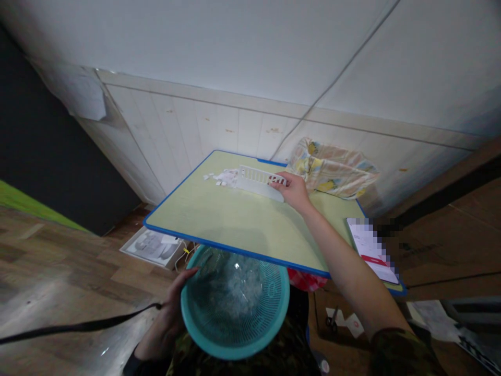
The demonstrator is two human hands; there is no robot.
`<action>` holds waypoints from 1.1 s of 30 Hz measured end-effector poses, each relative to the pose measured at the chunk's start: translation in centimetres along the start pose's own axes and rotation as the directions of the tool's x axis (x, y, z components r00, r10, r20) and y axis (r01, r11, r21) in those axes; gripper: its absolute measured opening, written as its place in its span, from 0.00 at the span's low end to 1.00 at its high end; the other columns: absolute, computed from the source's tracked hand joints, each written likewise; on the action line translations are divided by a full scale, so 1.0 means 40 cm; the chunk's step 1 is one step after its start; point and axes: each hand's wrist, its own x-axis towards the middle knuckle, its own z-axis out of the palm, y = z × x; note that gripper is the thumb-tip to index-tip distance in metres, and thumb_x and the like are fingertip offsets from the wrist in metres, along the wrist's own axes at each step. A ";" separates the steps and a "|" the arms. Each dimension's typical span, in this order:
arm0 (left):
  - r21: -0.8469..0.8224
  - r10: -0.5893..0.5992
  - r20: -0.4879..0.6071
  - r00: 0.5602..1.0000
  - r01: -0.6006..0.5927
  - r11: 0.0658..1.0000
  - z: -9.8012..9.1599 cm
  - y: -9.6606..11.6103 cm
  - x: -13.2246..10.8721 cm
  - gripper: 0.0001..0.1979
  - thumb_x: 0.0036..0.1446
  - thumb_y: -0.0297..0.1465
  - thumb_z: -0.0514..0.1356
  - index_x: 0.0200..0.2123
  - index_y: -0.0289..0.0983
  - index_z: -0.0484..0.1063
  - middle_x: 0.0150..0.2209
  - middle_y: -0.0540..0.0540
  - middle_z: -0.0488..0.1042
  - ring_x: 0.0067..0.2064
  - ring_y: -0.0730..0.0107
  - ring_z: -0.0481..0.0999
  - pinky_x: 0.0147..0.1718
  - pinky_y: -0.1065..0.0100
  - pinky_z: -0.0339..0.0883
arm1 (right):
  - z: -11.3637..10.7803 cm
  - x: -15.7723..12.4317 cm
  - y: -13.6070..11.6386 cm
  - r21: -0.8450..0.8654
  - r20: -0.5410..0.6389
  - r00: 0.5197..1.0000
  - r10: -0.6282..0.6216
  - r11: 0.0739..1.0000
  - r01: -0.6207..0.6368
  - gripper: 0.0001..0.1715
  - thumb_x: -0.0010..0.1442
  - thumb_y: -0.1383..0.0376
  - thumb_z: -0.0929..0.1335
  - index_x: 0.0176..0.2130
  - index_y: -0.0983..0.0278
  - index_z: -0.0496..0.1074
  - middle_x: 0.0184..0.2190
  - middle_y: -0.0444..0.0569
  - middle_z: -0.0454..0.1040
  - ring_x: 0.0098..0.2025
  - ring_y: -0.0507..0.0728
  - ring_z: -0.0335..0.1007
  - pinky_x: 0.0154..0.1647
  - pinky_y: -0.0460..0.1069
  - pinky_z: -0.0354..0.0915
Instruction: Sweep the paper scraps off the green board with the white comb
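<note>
With my left hand (174, 300) I grip the rim of a teal plastic basket (235, 351) at its left side; it sits over my lap, below the table's front edge. Clear, crinkled plastic pieces (237, 287) lie inside it. My right hand (293, 190) is closed on the right end of a white slotted plastic strip (258, 181), which stands on edge on the pale green table (219, 214). Small white pieces (226, 177) lie in a loose pile at the strip's left end.
A patterned cloth bag (332, 169) lies at the table's back right corner. A phone or tablet (370, 250) with a lit screen rests at the right edge. On the floor are an open white box (152, 248) and scissors (332, 321). A cable (336, 78) runs down the wall.
</note>
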 end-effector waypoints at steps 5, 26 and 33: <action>-0.030 -0.011 0.007 1.000 0.011 0.999 0.012 0.004 -0.009 0.05 0.56 0.26 0.63 0.32 0.33 0.81 0.24 0.40 0.84 0.27 0.50 0.85 0.27 0.59 0.79 | 0.025 -0.011 -0.044 0.032 0.126 0.991 -0.035 0.999 0.031 0.14 0.57 0.59 0.72 0.42 0.62 0.81 0.34 0.46 0.81 0.33 0.56 0.73 0.34 0.49 0.64; 0.024 0.034 -0.033 0.999 -0.033 0.999 0.021 0.006 -0.016 0.09 0.59 0.25 0.61 0.28 0.33 0.79 0.23 0.41 0.84 0.23 0.56 0.83 0.29 0.59 0.79 | 0.030 -0.033 -0.058 0.051 0.221 0.972 -0.075 0.997 0.065 0.13 0.60 0.58 0.70 0.40 0.61 0.82 0.32 0.45 0.81 0.30 0.55 0.72 0.32 0.48 0.61; 0.040 0.042 -0.062 0.997 -0.040 0.998 0.041 0.014 -0.028 0.17 0.64 0.25 0.55 0.25 0.30 0.79 0.20 0.39 0.82 0.20 0.59 0.81 0.21 0.64 0.76 | 0.008 -0.019 -0.033 -0.048 0.143 0.988 -0.057 0.997 0.064 0.12 0.60 0.60 0.70 0.41 0.63 0.81 0.33 0.47 0.82 0.34 0.57 0.74 0.35 0.48 0.63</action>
